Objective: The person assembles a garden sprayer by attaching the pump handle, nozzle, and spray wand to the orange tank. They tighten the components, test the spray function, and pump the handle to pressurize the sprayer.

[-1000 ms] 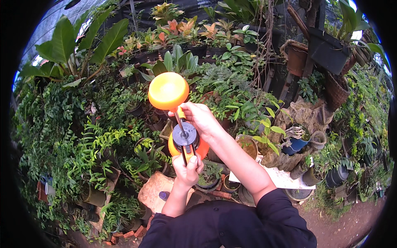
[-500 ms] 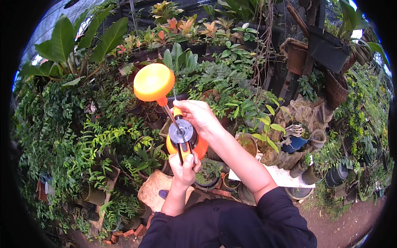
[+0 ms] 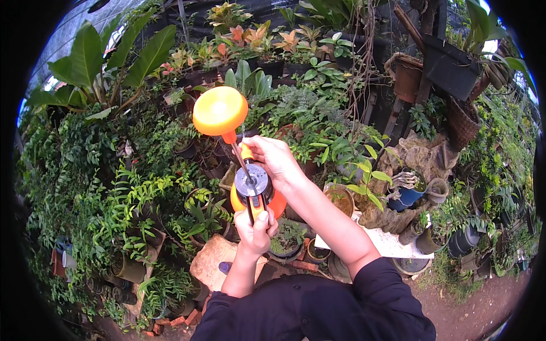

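Note:
An orange pump pressure sprayer (image 3: pixel 277 203) with a dark cap (image 3: pixel 259 177) is held up in front of me. Its round orange pump knob (image 3: pixel 220 111) stands raised on a thin rod, tilted to the far left. My left hand (image 3: pixel 256 232) is closed around the black handle on the near side. At the far side, my right hand (image 3: pixel 276 159) pinches the yellow nozzle (image 3: pixel 247 152) between thumb and fingers. A faint thin streak shows beyond the nozzle tip. Most of the tank is hidden under the cap and hands.
Dense potted plants surround me. A pale stone slab (image 3: pixel 213 256) bearing a small dark purple cap lies below my left forearm. A blue pot (image 3: pixel 406 196) stands by a large rock at right. A black planter (image 3: pixel 452 67) hangs at upper right.
The sprayer has shifted slightly right, its pump knob moving most. My right hand stays on the nozzle, and my left hand keeps its grip.

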A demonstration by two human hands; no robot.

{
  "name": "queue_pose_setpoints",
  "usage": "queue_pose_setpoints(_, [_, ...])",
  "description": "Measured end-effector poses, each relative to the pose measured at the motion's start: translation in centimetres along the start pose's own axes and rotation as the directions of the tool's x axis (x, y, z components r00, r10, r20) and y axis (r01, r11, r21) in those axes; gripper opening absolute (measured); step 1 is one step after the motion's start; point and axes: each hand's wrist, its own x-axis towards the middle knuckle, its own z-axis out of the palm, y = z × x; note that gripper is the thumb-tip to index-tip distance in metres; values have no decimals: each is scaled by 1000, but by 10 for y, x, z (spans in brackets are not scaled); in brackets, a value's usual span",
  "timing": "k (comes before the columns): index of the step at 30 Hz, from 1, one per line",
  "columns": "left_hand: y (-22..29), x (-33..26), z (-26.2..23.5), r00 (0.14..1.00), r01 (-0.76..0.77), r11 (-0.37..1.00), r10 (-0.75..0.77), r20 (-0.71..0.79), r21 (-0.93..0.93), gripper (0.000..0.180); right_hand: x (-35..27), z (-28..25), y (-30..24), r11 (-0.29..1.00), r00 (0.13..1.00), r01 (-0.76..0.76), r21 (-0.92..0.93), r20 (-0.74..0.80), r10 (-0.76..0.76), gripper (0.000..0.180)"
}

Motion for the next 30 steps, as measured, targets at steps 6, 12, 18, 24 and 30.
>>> queue_pose_setpoints(6, [0,1,1,1000,22,999,-22,4,33,42,2,-2,-1,1000,1000,-20,3,19,20,16])
queue_pose_setpoints(12, [-1,1,3,999,41,999,-41,-9,12,41,4,-6,0,999,998,-45,-6,40,45,17])
queue_pose_setpoints(18, [-4,-3,3,998,55,998,-55,-13,-28,40,3,-8,2,998,995,-59,-38,80,62,23])
queue_pose_setpoints(24, [-4,-6,1,1000,25,996,-26,-15,-91,40,0,-11,1,998,987,-54,-12,148,55,24])
queue_pose_setpoints(30, [-2,-10,2,997,53,991,-58,-41,-121,38,-2,-15,-1,996,983,-90,11,164,87,21])
